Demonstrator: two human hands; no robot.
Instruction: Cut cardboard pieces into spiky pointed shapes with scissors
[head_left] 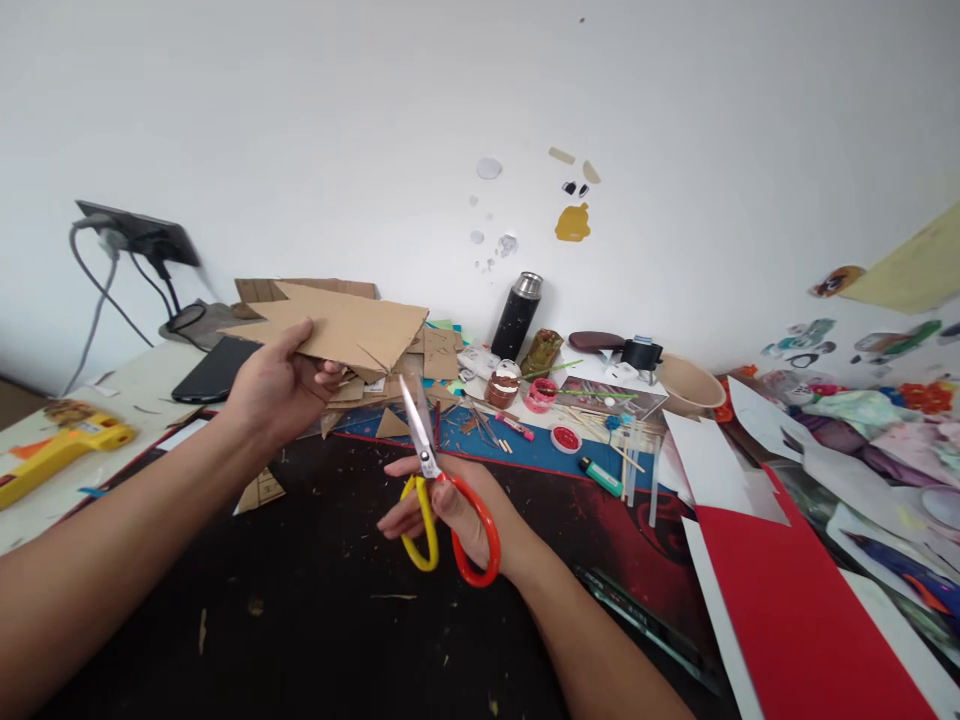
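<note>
A flat piece of brown cardboard (352, 325) with pointed, zigzag cuts along its left end is raised above the desk. My left hand (289, 385) pinches its lower edge, thumb on top and fingers beneath. In my right hand (450, 510) are scissors (426, 460) with one yellow and one red handle loop; my thumb goes through the red loop. The blades point up, their tips near the cardboard's lower right corner, where a short slit shows. A small cardboard triangle (262, 490) lies on the dark mat below my left wrist.
A yellow glue gun (67, 450) lies at the left, near a black phone (214, 368). Behind the hands are cardboard scraps (440, 353), a black flask (517, 315), and open paint jars (540, 395). Red card (810, 610) and a green glue stick (600, 477) are at right.
</note>
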